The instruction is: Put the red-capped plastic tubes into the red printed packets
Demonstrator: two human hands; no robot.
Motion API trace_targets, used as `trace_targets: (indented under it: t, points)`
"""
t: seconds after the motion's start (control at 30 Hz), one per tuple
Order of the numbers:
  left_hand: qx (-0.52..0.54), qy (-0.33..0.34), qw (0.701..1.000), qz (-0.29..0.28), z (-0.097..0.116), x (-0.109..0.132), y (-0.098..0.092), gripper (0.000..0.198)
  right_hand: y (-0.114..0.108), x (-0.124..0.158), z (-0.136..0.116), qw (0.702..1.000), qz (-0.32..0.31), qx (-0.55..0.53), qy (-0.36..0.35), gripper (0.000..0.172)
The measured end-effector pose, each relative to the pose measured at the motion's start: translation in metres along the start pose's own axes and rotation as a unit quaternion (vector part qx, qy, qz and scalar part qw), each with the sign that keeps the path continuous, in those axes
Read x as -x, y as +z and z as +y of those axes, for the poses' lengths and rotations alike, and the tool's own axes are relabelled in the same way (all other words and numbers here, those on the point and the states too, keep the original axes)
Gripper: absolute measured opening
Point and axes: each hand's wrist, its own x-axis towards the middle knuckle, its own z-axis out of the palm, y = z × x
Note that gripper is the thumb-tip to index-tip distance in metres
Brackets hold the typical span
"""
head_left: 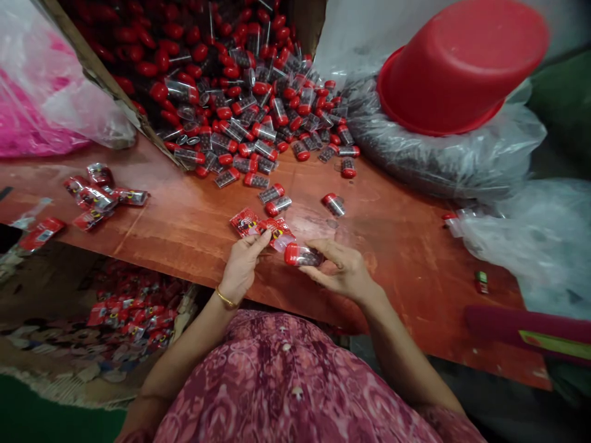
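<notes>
Near the table's front edge, my left hand pinches a red printed wrapper between thumb and fingers. My right hand grips a small clear container with a red cap, dark pieces inside, its capped end close against the wrapper's edge. Whether the container's end is inside the wrapper, I cannot tell. Another red wrapper lies flat just beyond my left hand. Two loose containers lie beyond the wrappers, and a single container rests to their right.
A large heap of red-capped containers spills from a cardboard box. Wrapped pieces lie at left; a lower box holds more. A red tub sits upside down on a plastic bag. A battery-like item lies right.
</notes>
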Motion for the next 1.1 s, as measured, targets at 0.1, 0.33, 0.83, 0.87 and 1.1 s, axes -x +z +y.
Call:
trace_targets:
  t: [0.1, 0.33, 0.83, 0.87, 1.1]
  points:
    - [-0.019, 0.010, 1.000, 0.004, 0.001, 0.001, -0.001, 0.038, 0.005, -0.001, 0.001, 1.000, -0.002, 0.007, 0.015, 0.030]
    - [-0.030, 0.067, 0.997, -0.013, -0.007, -0.002, -0.003, 0.037, 0.020, -0.001, -0.006, 0.999, 0.040, -0.009, 0.031, 0.031]
    - [0.051, 0.041, 0.998, -0.008, -0.028, 0.005, 0.015, 0.037, 0.048, -0.006, -0.026, 0.977, 0.165, 0.001, 0.137, 0.033]
    - [0.041, 0.052, 0.998, -0.006, -0.030, 0.004, 0.016, 0.036, 0.050, -0.006, -0.027, 0.975, 0.166, -0.001, 0.147, 0.033]
    - [0.037, 0.088, 0.995, -0.038, -0.031, 0.002, 0.016, 0.034, 0.051, -0.007, -0.029, 0.975, 0.165, 0.022, 0.147, 0.033]
